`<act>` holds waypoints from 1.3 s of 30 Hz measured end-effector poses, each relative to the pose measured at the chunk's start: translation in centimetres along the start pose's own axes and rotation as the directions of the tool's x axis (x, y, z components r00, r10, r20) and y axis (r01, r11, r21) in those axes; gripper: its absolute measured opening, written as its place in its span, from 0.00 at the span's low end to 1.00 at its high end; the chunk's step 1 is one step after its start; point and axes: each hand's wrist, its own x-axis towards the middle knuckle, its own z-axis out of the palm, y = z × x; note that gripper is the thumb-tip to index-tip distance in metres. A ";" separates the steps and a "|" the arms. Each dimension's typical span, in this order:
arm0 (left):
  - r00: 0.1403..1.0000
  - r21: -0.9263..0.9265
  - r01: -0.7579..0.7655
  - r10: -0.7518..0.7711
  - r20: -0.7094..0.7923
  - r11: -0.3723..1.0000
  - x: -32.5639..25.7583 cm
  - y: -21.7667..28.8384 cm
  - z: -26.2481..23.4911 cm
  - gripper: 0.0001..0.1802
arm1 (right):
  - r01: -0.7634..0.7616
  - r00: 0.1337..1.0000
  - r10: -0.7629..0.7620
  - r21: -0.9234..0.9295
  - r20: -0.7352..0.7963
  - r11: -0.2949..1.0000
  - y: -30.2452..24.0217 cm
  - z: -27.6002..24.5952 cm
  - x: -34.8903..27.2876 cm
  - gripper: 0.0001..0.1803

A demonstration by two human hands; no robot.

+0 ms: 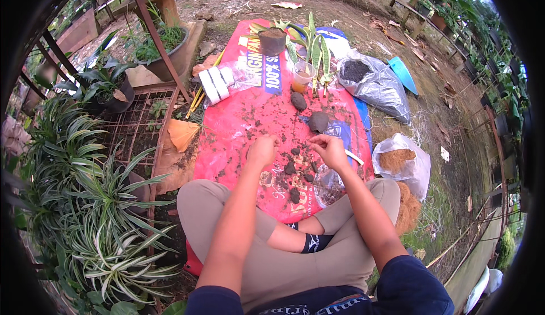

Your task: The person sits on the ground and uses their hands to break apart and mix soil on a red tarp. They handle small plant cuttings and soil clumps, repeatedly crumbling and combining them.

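Both my hands hover over a red printed plastic sheet strewn with soil crumbs. My left hand has its fingers closed; whatever they pinch is hidden. To its right, my right hand is also closed, thumb against fingertips, and I cannot make out anything between them. Just beyond the right hand sits a dark rounded lump, with a second dark lump farther off. Smaller dark clods lie between my forearms. A clear plastic cup with brownish liquid stands beyond the lumps.
At the far end are a potted plant and upright snake plant leaves. White containers lie left. On the right are a bag of dark soil, a blue scoop and a bag of brown fibre. Spider plants crowd the left.
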 end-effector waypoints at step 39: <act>0.988 0.052 -0.014 0.005 0.156 0.999 -1.1 -1.3 0.9 0.13 | 0.354 0.934 -0.185 -0.710 0.306 0.609 6.7 4.9 -4.8 0.07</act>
